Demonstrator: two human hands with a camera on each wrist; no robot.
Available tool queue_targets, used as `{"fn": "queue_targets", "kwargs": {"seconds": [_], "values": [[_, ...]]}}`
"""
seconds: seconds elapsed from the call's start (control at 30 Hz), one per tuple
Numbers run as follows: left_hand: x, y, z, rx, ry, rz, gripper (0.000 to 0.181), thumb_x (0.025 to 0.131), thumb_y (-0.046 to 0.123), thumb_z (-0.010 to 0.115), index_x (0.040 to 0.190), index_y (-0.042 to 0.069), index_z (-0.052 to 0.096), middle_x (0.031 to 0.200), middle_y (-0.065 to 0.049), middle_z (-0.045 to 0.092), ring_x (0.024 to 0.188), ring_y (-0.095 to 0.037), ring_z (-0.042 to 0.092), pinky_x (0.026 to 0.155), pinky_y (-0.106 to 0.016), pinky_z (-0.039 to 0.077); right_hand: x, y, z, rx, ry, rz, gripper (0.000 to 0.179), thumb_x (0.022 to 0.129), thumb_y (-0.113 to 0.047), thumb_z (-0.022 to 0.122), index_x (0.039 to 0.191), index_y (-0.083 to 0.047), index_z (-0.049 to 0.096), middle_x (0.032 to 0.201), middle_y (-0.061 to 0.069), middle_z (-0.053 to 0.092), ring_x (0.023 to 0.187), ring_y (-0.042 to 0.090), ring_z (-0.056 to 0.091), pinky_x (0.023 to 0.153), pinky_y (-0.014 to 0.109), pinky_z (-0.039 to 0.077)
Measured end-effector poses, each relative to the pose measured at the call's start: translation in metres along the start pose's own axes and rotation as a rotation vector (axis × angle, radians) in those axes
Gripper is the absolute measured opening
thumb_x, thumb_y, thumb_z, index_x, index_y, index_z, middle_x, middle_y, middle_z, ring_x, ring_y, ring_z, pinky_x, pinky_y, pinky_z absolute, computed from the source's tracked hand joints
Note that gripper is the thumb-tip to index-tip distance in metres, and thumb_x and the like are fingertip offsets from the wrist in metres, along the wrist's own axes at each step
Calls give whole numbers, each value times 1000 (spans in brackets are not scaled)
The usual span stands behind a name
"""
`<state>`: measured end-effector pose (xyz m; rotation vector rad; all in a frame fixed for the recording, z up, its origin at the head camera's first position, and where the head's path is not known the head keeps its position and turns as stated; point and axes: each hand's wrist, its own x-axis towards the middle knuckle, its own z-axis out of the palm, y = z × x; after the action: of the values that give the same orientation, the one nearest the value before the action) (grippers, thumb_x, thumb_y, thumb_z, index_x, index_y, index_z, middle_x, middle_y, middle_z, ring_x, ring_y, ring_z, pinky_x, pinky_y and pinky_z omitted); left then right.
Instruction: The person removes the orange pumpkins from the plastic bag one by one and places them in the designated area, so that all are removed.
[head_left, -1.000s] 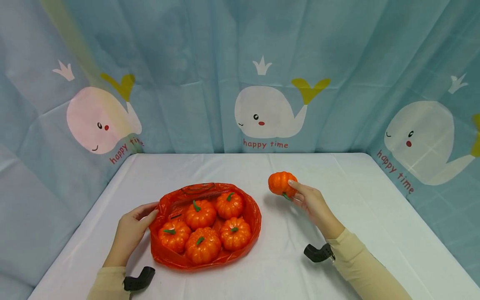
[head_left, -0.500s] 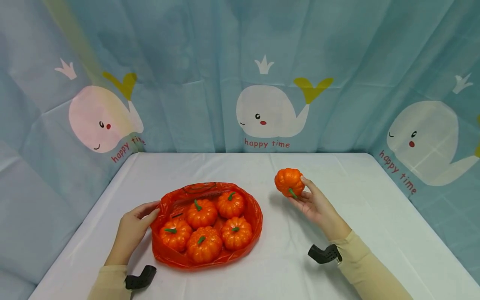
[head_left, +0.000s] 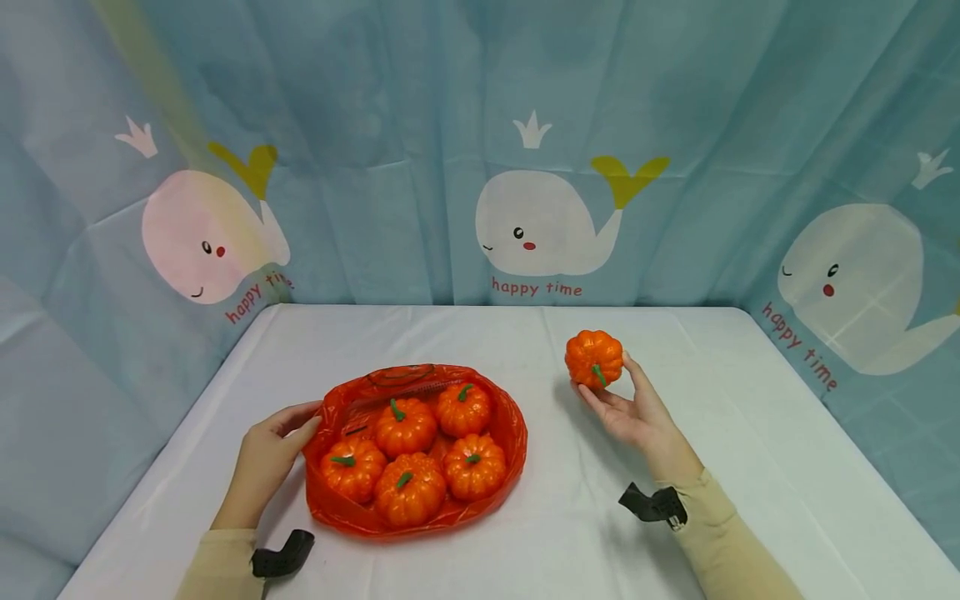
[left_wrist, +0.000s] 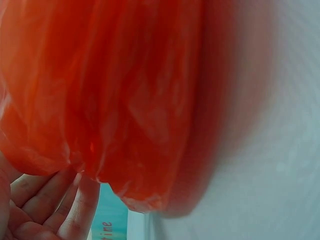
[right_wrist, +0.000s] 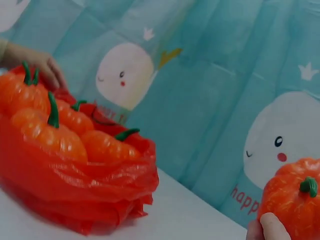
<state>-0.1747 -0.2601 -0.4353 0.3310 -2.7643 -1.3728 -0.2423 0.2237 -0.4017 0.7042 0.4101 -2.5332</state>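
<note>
- Reference: clock positions were read in the head view from the middle of the bag, with 12 o'clock toward the curtain [head_left: 420,142].
- Container: one red plastic bag [head_left: 337,515] stood on the white-covered desk [head_left: 465,333], its mouth spread wide and facing up. Dark printed lines showed on its wall at 12 o'clock.
- Contents: five orange pumpkins with green stems sat inside the bag, below or level with its rim in the head view.
  - 9 o'clock pumpkin [head_left: 354,475], stem pointing to 9.
  - 11 o'clock pumpkin [head_left: 408,432].
  - 2 o'clock pumpkin [head_left: 461,417].
  - 4 o'clock pumpkin [head_left: 480,479].
  - 6 o'clock pumpkin [head_left: 410,504], the nearest to the person.
- Left hand [head_left: 262,458]: positioned at 10 o'clock, thumb and fingers closed together on the edge of the bag. The left wrist view showed its fingers against the creased plastic at 7 o'clock in that view.
- Right hand [head_left: 637,421]: positioned outside the bag between 2 and 3 o'clock, spread to the width of one pumpkin, thumb on one side and fingers beneath.
- Held pumpkin [head_left: 588,350]: at 2 o'clock, well apart from the bag and raised above the desk, stem tilted toward the person.
- Accessories: a black bracket was fitted at the left wrist [head_left: 283,553] and another at the right wrist [head_left: 651,503].
</note>
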Motion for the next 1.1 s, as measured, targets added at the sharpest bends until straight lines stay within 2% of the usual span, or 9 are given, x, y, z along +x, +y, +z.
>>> {"fn": "queue_targets", "kwargs": {"seconds": [0.1, 0.3, 0.6, 0.87, 1.1], "values": [[0, 0, 1, -5, -4, -8, 60, 100, 51, 51, 141, 8, 55, 143, -20, 55, 134, -38, 48, 100, -45, 53, 4, 1, -2, 93, 4, 28, 87, 90, -45, 69, 156, -26, 16, 153, -4, 30, 147, 14, 30, 113, 22, 42], [0, 1, 2, -5, -13, -11, 60, 100, 51, 51, 141, 7, 55, 143, -20, 55, 134, -38, 48, 102, -46, 52, 8, 1, -8, 191, 27, 42, 84, 90, -45, 70, 155, -28, 19, 152, -5, 32, 147, 12, 31, 111, 21, 43], [0, 1, -1, 2, -3, -6, 59, 100, 51, 51, 140, 7, 56, 141, -21, 57, 134, -38, 48, 101, -48, 53, 9, -2, -17, 361, -21, 105, 76, 92, -47, 66, 153, -37, 22, 154, -7, 29, 146, 10, 31, 110, 22, 44], [-1, -2, -2, 8, 1, -6, 59, 99, 51, 51, 140, 7, 56, 141, -21, 56, 134, -39, 47, 100, -49, 53, 11, 0, -17, 537, -63, 177, 70, 95, -47, 62, 152, -40, 24, 156, -9, 26, 147, 10, 28, 111, 24, 44], [0, 0, 0, 14, 14, 12, 57, 100, 48, 52, 138, 7, 57, 140, -21, 58, 133, -39, 48, 101, -49, 53, 16, 5, -15, 591, -43, 168, 67, 96, -49, 59, 151, -41, 24, 157, -11, 22, 147, 9, 28, 110, 24, 44]]}}
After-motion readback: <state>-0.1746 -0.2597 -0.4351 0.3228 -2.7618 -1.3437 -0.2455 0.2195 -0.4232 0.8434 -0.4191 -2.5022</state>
